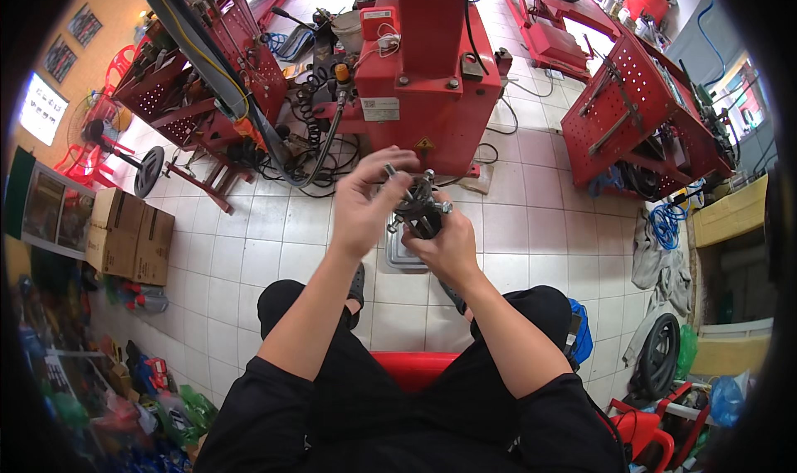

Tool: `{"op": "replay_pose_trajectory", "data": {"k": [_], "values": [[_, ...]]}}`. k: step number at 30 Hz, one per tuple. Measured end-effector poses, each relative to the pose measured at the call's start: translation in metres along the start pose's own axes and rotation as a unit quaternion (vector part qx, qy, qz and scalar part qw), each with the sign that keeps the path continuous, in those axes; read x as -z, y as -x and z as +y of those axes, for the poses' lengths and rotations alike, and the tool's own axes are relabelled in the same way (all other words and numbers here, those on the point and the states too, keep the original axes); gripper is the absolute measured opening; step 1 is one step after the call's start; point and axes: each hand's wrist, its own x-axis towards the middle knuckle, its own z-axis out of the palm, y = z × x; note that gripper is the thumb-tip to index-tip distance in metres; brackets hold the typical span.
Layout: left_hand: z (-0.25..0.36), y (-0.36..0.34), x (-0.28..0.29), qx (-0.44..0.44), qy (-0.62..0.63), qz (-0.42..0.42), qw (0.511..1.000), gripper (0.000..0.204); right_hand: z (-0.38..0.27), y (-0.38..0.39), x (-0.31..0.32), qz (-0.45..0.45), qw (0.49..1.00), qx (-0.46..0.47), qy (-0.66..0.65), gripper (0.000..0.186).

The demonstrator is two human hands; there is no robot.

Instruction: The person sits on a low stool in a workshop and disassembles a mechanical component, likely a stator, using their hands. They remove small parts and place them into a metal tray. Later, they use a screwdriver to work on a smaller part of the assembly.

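Observation:
My right hand (452, 245) is wrapped round a dark, round metal part (425, 215) with several silver bolts sticking out around it. Over its upper left side, my left hand (363, 203) has its thumb and fingers bent about a silver bolt (390, 171) that slants toward the part. That hand is a little blurred, and its grip is partly hidden. Both hands are raised in front of my knees. A grey tray (407, 264) lies on the tiled floor below them, partly covered by the right hand.
Ahead stands a red machine (432, 99) with a column, with black hoses and cables (320, 153) at its left. A red perforated tool cart (618, 112) is at the right, another cart (178, 107) at the left. Cardboard boxes (129, 236) stand left; a black tyre (658, 355) leans right.

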Motion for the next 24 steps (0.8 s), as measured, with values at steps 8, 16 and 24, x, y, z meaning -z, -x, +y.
{"op": "replay_pose_trajectory", "data": {"k": [8, 16, 24], "values": [[-0.011, -0.006, 0.025, 0.047, 0.053, 0.093, 0.993, 0.022, -0.007, -0.004, 0.004, 0.003, 0.999, 0.005, -0.051, 0.040], [-0.004, 0.004, 0.005, 0.038, 0.046, 0.007, 0.998, 0.027, -0.001, 0.000, 0.000, -0.004, 1.000, 0.007, -0.001, 0.039], [-0.006, -0.005, 0.021, 0.027, 0.062, 0.058, 0.996, 0.019, -0.006, -0.002, 0.004, 0.001, 0.999, -0.010, -0.053, 0.037]]}}
